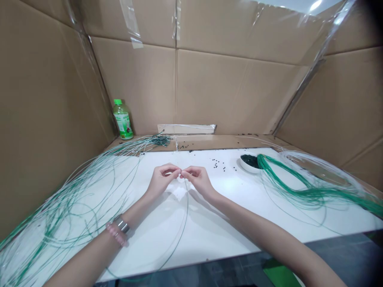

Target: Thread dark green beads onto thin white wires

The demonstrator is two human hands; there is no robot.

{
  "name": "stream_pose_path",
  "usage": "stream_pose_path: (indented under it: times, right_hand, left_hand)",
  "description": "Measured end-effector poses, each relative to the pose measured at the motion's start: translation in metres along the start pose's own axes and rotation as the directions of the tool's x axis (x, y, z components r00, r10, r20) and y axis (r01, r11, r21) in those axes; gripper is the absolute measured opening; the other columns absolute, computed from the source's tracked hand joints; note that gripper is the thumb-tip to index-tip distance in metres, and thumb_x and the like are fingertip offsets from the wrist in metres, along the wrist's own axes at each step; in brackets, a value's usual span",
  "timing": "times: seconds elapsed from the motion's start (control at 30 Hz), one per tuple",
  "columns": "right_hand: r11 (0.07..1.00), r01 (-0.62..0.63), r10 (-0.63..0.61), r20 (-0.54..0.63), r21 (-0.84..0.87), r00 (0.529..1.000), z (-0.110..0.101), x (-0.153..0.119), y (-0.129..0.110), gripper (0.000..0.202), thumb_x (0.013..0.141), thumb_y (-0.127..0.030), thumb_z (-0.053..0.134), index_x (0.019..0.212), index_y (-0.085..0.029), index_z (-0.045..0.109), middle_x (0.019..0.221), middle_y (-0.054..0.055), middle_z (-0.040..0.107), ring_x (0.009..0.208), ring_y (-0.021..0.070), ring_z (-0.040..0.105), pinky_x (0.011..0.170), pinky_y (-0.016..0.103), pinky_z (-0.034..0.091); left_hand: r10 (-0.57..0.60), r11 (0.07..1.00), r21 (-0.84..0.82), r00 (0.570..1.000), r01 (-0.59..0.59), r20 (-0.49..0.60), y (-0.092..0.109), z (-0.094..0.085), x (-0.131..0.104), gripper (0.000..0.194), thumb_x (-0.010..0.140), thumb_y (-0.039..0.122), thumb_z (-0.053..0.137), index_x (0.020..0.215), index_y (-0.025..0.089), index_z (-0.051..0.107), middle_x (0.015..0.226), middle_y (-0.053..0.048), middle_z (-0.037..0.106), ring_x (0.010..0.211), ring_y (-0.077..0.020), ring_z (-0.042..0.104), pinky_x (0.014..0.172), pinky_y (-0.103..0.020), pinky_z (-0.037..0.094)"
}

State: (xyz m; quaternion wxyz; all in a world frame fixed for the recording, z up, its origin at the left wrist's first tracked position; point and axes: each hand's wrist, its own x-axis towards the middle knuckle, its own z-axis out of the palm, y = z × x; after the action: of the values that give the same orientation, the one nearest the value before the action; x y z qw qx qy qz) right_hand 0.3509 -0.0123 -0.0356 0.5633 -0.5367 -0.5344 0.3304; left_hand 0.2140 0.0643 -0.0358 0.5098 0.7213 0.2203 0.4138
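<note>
My left hand (163, 176) and my right hand (200, 179) meet fingertip to fingertip over the middle of the white board. Each is closed in a pinch, thumb against forefinger. From between them a thin green wire (187, 199) hangs down, curving left past the board's front edge. A paler strand runs faintly beside it. The wire's tip, and any small piece on it, is hidden by my fingers. Behind my hands, several small black pieces (218, 162) lie scattered on the board.
A white bowl (250, 169) of dark pieces stands back right, beside a bundle of green wires (311, 192) and a coil of white wires (323, 161). Green and white wires (89, 179) spread over the left side. A green-capped bottle (123, 121) stands back left. Cardboard walls (218, 87) enclose the board (233, 223).
</note>
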Motion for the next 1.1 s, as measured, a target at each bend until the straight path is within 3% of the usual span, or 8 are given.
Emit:
stream_pose_path:
  times: [0.3, 0.63, 0.93, 1.1]
  right_hand:
    - [1.0, -0.004, 0.004, 0.02, -0.007, 1.0, 0.001, -0.002, -0.004, 0.026, 0.089, -0.036, 0.055, 0.083, -0.011, 0.061, 0.077, 0.001, 0.062, 0.073, 0.0109, 0.061, 0.072, 0.03, 0.052]
    - [1.0, -0.005, 0.005, 0.034, 0.023, 0.999, 0.001, -0.002, -0.003, 0.025, 0.088, -0.035, 0.055, 0.081, -0.011, 0.061, 0.075, 0.0, 0.062, 0.072, 0.0105, 0.061, 0.072, 0.03, 0.052]
    - [0.997, -0.012, 0.018, -0.079, 0.082, 0.997, 0.009, -0.003, 0.002, 0.021, 0.087, -0.032, 0.057, 0.083, -0.012, 0.06, 0.08, 0.001, 0.062, 0.076, 0.0113, 0.061, 0.074, 0.03, 0.052]
    - [0.995, 0.005, 0.013, -0.17, 0.101, 0.985, -0.004, -0.005, 0.005, 0.021, 0.088, -0.031, 0.057, 0.083, -0.012, 0.06, 0.08, 0.001, 0.061, 0.075, 0.011, 0.06, 0.072, 0.03, 0.052]
  left_hand:
    - [0.028, 0.999, -0.024, 0.997, -0.03, -0.066, 0.002, 0.004, -0.002, 0.02, 0.077, 0.029, 0.066, 0.071, 0.01, 0.061, 0.07, 0.0, 0.059, 0.063, -0.0092, 0.056, 0.061, -0.024, 0.047]
    - [0.014, 1.0, -0.023, 0.999, -0.015, -0.042, 0.001, 0.003, -0.002, 0.019, 0.075, 0.03, 0.066, 0.072, 0.011, 0.063, 0.07, -0.002, 0.061, 0.064, -0.0106, 0.058, 0.061, -0.025, 0.048]
    - [0.083, 0.996, 0.032, 0.995, -0.081, -0.056, -0.001, 0.008, -0.004, 0.024, 0.08, 0.033, 0.064, 0.073, 0.011, 0.059, 0.069, 0.0, 0.059, 0.065, -0.01, 0.057, 0.061, -0.025, 0.048]
    - [0.126, 0.983, 0.13, 0.991, -0.129, 0.033, -0.003, 0.018, 0.007, 0.025, 0.086, 0.035, 0.058, 0.078, 0.01, 0.058, 0.076, -0.001, 0.06, 0.069, -0.0106, 0.058, 0.065, -0.027, 0.051]
